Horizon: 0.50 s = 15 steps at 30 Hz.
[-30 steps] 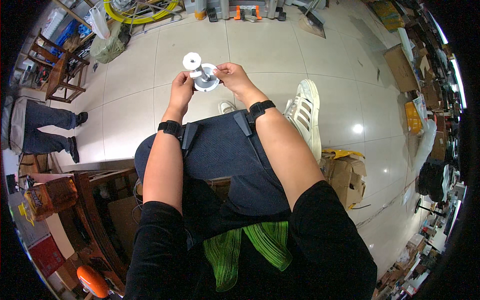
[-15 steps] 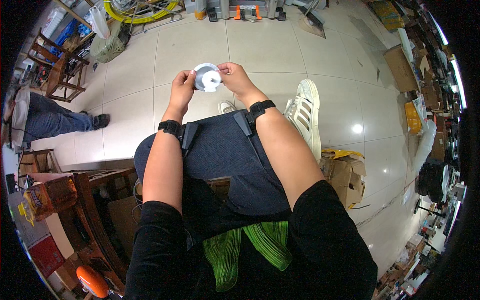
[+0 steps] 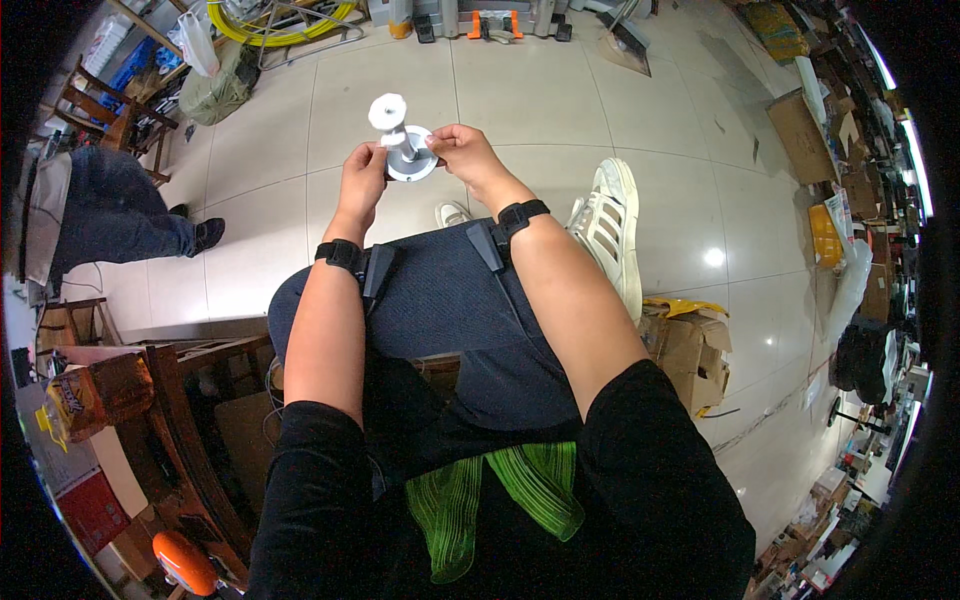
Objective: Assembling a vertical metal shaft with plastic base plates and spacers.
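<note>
A white mount with a round, dish-like base (image 3: 414, 171) and a stem (image 3: 402, 142) is held out in front of my knees, above the floor. Its stem leans away and to the left, ending in a white faceted head (image 3: 387, 110) with a dark spot in the middle. My left hand (image 3: 362, 185) pinches the base's left rim between thumb and fingers. On the opposite rim, my right hand (image 3: 468, 160) grips with its thumb laid near the foot of the stem. The undersides of the base and some fingertips are hidden.
To the left stands a person in dark trousers (image 3: 130, 215), near a wooden chair (image 3: 115, 125). A torn cardboard box (image 3: 690, 350) sits by my right leg. Yellow coiled cable (image 3: 235, 35) and a broom (image 3: 625, 40) are at the far side; cluttered shelves line the right.
The mount has been tipped so its head, previously over the base, now points away and left. My hands stay in nearly the same place. The other person's legs have shifted.
</note>
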{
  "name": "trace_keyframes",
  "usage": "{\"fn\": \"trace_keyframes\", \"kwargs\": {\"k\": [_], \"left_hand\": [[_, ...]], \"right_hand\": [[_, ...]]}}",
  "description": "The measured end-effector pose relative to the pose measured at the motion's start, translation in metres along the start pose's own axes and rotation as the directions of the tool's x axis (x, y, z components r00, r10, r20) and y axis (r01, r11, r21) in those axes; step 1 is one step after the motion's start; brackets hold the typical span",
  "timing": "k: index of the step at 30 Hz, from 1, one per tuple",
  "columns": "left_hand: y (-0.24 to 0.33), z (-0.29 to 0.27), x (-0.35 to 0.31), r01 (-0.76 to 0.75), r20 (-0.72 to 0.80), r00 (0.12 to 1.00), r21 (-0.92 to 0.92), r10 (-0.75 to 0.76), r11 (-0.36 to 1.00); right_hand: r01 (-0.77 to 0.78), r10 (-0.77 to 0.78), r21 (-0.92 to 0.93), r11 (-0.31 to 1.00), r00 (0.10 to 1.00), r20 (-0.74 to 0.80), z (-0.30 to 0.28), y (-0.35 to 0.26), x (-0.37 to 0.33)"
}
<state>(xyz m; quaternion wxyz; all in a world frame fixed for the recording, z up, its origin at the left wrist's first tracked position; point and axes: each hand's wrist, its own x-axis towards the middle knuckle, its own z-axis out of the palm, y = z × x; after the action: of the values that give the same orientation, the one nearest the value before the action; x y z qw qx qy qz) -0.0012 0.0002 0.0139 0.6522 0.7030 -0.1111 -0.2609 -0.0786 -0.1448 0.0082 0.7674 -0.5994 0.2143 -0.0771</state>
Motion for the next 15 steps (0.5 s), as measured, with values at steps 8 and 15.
{"fn": "trace_keyframes", "kwargs": {"k": [8,15], "left_hand": [[0.003,0.002,-0.002,0.007,0.010,1.000,-0.029,-0.006,1.000],[-0.004,0.000,0.001,-0.042,0.006,0.999,-0.024,0.042,0.999]], "right_hand": [[-0.003,0.003,-0.017,1.000,1.000,-0.011,-0.001,0.008,0.003],[0.028,-0.028,-0.021,0.999,1.000,0.014,-0.003,0.011,0.005]]}}
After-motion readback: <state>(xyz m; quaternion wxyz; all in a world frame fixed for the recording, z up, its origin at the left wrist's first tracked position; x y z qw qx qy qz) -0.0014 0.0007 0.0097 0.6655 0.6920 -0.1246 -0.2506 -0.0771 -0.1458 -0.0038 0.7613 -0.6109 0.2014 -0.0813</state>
